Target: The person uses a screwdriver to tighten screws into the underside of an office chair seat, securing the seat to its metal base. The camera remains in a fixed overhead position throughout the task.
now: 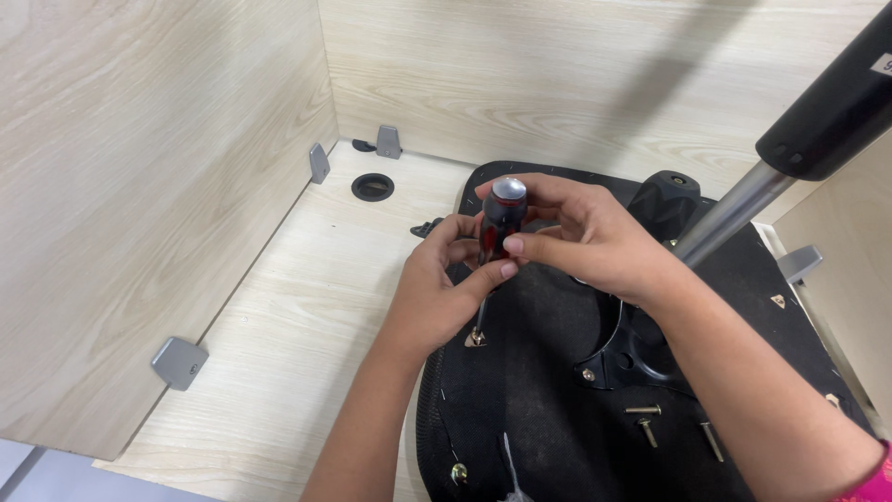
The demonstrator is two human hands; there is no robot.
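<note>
A screwdriver [499,219] with a black and red handle and a silver cap stands upright, its tip on a small metal bracket [475,339] at the left edge of an upturned black chair seat [539,409]. My left hand [446,284] wraps the lower handle and shaft from the left. My right hand [581,237] pinches the handle's upper part from the right. Three loose bolts [643,410] lie on the seat's fabric underside near my right forearm.
A black metal mechanism [632,349] with a silver gas-lift column [729,216] and black sleeve [832,102] rises to the right. Light wooden desk partitions [149,186] with grey corner brackets [179,362] enclose the desk; a cable grommet hole [373,187] sits at the back.
</note>
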